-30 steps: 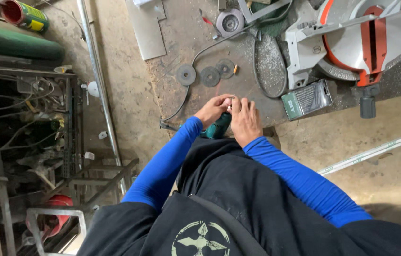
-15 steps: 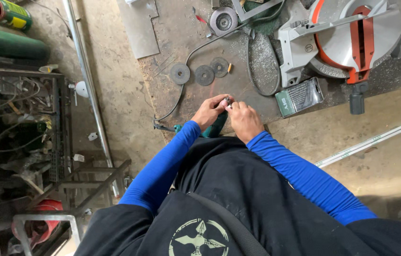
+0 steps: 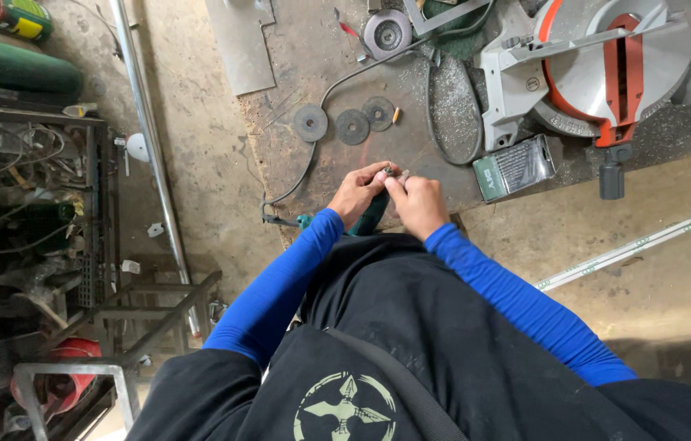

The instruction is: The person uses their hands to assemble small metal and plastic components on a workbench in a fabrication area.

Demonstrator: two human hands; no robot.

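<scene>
My left hand (image 3: pixel 359 196) and right hand (image 3: pixel 417 204) meet over the green power tool (image 3: pixel 371 219) lying across my lap, fingertips pinched on a small metal part (image 3: pixel 394 172) at its front end; what that part is I cannot tell. My hands cover most of the tool. Its black cord (image 3: pixel 313 155) runs away from the tool over the floor. Just beyond the tool lie three grinding discs (image 3: pixel 352 125) in a row. Further right of it sits a green box (image 3: pixel 515 167), and beyond that the miter saw (image 3: pixel 598 69). Well left of the tool runs a long metal pipe (image 3: pixel 149 147).
</scene>
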